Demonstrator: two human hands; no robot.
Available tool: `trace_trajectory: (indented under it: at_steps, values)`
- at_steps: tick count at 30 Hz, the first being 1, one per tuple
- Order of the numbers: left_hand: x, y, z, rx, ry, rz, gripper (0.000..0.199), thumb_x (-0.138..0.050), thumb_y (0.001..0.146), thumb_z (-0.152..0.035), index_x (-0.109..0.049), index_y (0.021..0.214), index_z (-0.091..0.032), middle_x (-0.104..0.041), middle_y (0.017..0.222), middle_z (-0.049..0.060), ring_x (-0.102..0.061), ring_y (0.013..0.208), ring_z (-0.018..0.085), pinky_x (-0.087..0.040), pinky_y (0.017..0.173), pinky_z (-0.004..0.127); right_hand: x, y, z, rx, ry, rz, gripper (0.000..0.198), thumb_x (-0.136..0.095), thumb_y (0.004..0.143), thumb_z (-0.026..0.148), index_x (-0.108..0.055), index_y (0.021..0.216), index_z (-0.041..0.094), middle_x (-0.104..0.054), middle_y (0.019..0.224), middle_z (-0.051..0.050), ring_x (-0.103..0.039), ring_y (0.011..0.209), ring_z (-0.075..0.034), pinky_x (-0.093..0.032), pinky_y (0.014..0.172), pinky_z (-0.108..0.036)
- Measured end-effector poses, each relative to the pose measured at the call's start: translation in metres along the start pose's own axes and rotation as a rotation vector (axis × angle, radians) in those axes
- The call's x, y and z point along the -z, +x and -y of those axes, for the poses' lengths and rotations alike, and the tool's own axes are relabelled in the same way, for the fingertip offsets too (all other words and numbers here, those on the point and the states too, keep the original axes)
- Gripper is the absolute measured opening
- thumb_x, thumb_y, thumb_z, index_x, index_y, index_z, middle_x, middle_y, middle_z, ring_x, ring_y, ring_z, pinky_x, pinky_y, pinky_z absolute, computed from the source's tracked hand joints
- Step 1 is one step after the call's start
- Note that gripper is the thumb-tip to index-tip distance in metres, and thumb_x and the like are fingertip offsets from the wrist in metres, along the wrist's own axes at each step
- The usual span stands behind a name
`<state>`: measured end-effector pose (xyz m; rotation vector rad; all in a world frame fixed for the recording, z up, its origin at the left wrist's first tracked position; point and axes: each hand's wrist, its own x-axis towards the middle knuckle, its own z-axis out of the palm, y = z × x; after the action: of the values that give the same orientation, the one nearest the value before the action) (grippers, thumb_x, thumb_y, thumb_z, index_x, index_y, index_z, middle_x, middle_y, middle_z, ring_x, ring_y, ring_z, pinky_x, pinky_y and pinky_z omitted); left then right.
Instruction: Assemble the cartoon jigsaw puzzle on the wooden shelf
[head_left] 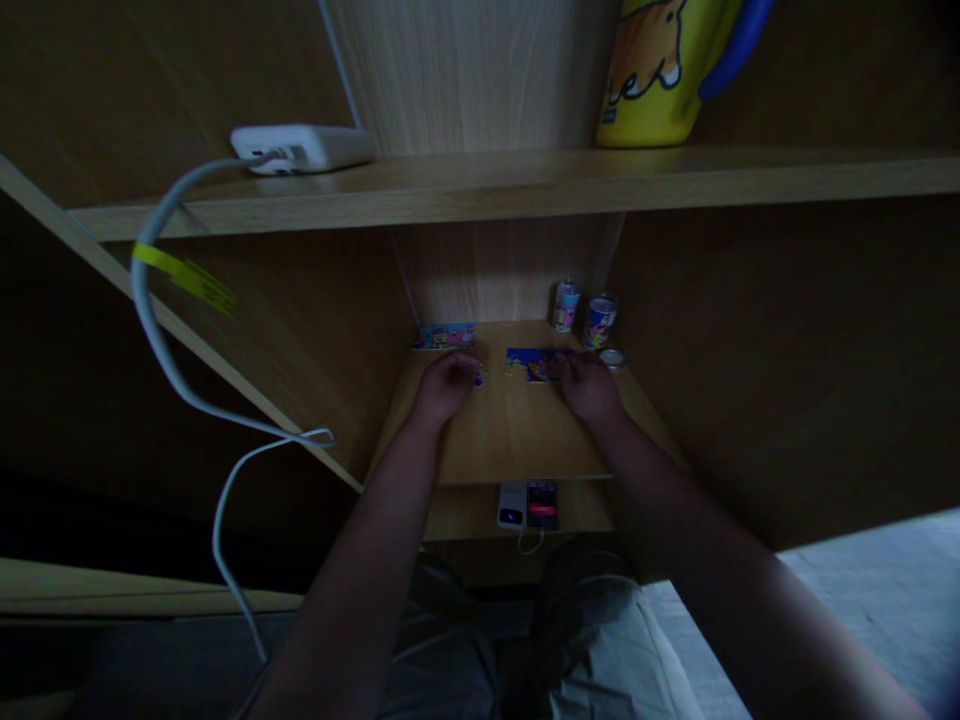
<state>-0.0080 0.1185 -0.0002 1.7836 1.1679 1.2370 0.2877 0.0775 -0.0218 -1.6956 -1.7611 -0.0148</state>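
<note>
A partly joined jigsaw puzzle, mostly dark blue with yellow bits, lies flat on the wooden desk surface. My right hand is at its right end, fingers bent and closed together over that edge. Left of the puzzle, a few loose puzzle pieces lie beside the fingertips of my left hand. Those left fingers are curled inward, and whatever is between them is hidden in the dim light. A colourful printed picture card lies behind my left hand.
Two printed cans stand at the back right, with a round metal lid in front. Overhead, a shelf holds a white charger with a hanging cable and a yellow mug. A phone lies lower down.
</note>
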Motion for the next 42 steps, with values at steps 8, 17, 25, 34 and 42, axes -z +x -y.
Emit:
trace_trajectory:
  at_steps: [8,17,25,34,42]
  values:
    - [-0.012,0.005,0.007,0.025,0.017,0.051,0.007,-0.079,0.091,-0.029,-0.081,0.089,-0.022,-0.085,0.098,0.007,-0.079,0.094,0.024,-0.063,0.095,0.044,0.000,0.001,-0.001,0.010,-0.014,0.005,0.055,-0.036,0.116,0.039,-0.086,0.110,0.017,-0.082,0.112,-0.018,-0.073,0.104,-0.030,-0.053,0.099,-0.040]
    - [-0.030,0.000,-0.010,-0.121,0.201,0.079,0.010,-0.073,0.092,-0.018,-0.080,0.096,-0.023,-0.081,0.088,0.001,-0.075,0.082,0.020,-0.059,0.080,0.033,0.001,0.001,0.002,0.016,-0.061,0.008,0.051,-0.039,0.116,0.038,-0.084,0.107,0.016,-0.081,0.106,-0.017,-0.072,0.101,-0.030,-0.051,0.098,-0.040]
    - [-0.036,0.002,-0.013,-0.102,0.277,0.177,0.009,-0.074,0.096,-0.022,-0.082,0.092,-0.024,-0.085,0.093,0.001,-0.078,0.088,0.020,-0.060,0.089,0.034,0.002,0.000,0.004,0.036,-0.063,0.013,0.053,-0.036,0.116,0.036,-0.085,0.110,0.016,-0.082,0.109,-0.017,-0.073,0.104,-0.030,-0.052,0.100,-0.039]
    - [-0.031,0.006,-0.004,-0.199,0.462,0.164,0.010,-0.078,0.093,-0.021,-0.082,0.086,-0.027,-0.084,0.095,0.005,-0.076,0.098,0.028,-0.058,0.105,0.046,0.002,-0.001,0.007,0.019,-0.073,0.006,0.053,-0.036,0.116,0.039,-0.085,0.109,0.018,-0.081,0.107,-0.017,-0.071,0.103,-0.030,-0.052,0.100,-0.041]
    - [-0.034,0.004,-0.006,-0.205,0.595,0.177,0.004,-0.085,0.093,-0.032,-0.086,0.094,-0.028,-0.081,0.111,0.009,-0.069,0.119,0.036,-0.051,0.113,0.054,0.007,-0.004,0.016,0.159,-0.019,0.098,0.040,-0.048,0.113,0.040,-0.083,0.117,0.021,-0.080,0.125,-0.014,-0.067,0.120,-0.030,-0.048,0.111,-0.042]
